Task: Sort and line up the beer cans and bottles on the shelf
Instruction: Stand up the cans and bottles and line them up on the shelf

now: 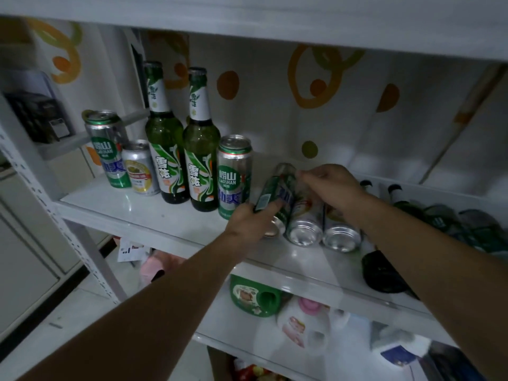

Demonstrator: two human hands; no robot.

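On the white shelf (154, 213) stand, from the left, a tall green Laoshan can (108, 149), a short silver-and-yellow can (140, 169), two green glass bottles (165, 149) (202, 158) and another tall Laoshan can (233, 174). My left hand (253, 218) grips the lower end of a tilted green can (277, 188), and my right hand (332, 185) touches its upper end with the fingertips. Under my hands two silver cans (305, 229) (342, 237) lie on their sides, bottoms facing me. A further can's end (273, 229) shows partly behind my left hand.
A white bin (439, 193) at the right holds several dark bottles lying down. A black object (382, 270) sits at the shelf's front edge on the right. The shelf below carries a green jug (255, 298) and a white detergent bottle (299, 323). A perforated post (55, 215) stands left.
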